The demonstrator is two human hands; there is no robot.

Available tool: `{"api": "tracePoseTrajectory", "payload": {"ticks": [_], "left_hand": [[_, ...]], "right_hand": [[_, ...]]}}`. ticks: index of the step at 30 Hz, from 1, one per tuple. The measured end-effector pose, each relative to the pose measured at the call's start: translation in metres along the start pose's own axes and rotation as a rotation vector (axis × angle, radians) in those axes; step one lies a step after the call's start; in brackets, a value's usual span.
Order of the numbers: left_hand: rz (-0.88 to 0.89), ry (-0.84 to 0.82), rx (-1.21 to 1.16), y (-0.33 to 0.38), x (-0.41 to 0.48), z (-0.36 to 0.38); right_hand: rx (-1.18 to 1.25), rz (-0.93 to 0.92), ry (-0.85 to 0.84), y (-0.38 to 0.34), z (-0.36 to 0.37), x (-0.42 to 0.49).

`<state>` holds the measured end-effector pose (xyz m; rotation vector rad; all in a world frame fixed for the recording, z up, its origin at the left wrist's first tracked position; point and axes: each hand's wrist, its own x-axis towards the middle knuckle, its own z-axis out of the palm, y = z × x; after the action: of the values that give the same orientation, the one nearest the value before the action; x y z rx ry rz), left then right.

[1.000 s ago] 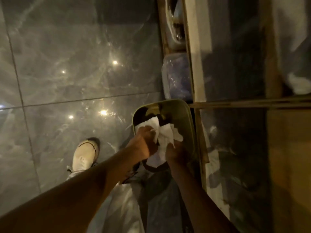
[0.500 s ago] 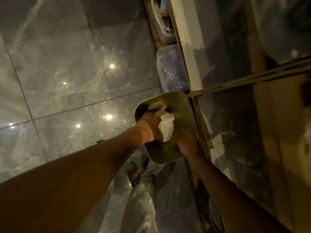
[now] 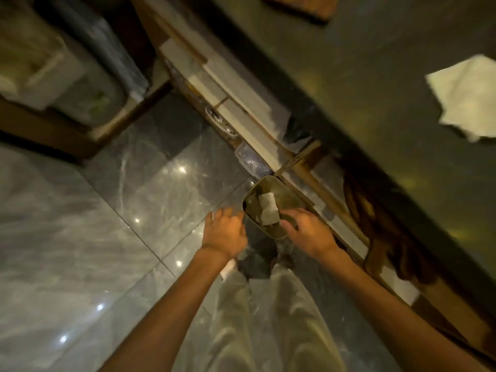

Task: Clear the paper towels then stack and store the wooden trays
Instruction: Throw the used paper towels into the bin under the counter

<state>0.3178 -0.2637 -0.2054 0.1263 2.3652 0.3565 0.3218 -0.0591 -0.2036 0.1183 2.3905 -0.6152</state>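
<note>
A crumpled white paper towel [image 3: 268, 212] lies inside a small green waste bin [image 3: 288, 196] on the floor beside the counter. My left hand [image 3: 224, 230] hovers open just left of the bin, holding nothing. My right hand [image 3: 308, 229] is over the bin's near right rim with fingers spread, empty. Another white paper towel [image 3: 464, 95] lies on the dark countertop at the upper right. Part of a wooden tray [image 3: 303, 5] shows at the top edge of the counter.
Glossy grey floor tiles [image 3: 107, 237] stretch to the left. Under the counter run wooden shelf rails [image 3: 311, 178] with plastic-wrapped items [image 3: 252, 162]. A white appliance [image 3: 40, 65] on a wooden stand sits at the upper left. My pale trousers [image 3: 268, 318] fill the lower middle.
Both hands have let go of the paper towel, which now lies in the bin, and drawn back from it. The view has tilted up, showing the countertop.
</note>
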Motion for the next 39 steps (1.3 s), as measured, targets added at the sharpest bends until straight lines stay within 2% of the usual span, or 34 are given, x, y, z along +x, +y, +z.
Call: {"api": "tracePoseTrajectory", "payload": {"ticks": [5,9,13,17,24,30,35,39], "left_hand": [[0.062,0.107,-0.142,0.042,-0.087,-0.068],[0.221,0.139,-0.216,0.099,-0.123,-0.114],[0.395,0.191,-0.183,0.162,-0.133,-0.152],[0.486,0.292,-0.042,0.232,-0.115,-0.189],[0.551,0.344,0.105,0.342,-0.070,-0.230],[0.478,0.391,0.100,0.383,-0.035,-0.228],[0.420,0.224,0.047,0.400,-0.003,-0.204],[0.386,0.095,0.106,0.408,0.007,-0.179]], "right_hand": [[0.153,-0.060,0.108,-0.022,-0.075,-0.114],[0.317,-0.042,0.196,-0.012,-0.125,-0.184],[0.403,0.023,0.347,0.016,-0.170,-0.231],[0.449,0.042,0.492,0.053,-0.218,-0.249],[0.429,0.061,0.674,0.124,-0.311,-0.227],[0.378,0.092,0.679,0.162,-0.363,-0.184],[0.264,0.089,0.606,0.166,-0.404,-0.119],[0.176,0.104,0.485,0.152,-0.430,-0.067]]}}
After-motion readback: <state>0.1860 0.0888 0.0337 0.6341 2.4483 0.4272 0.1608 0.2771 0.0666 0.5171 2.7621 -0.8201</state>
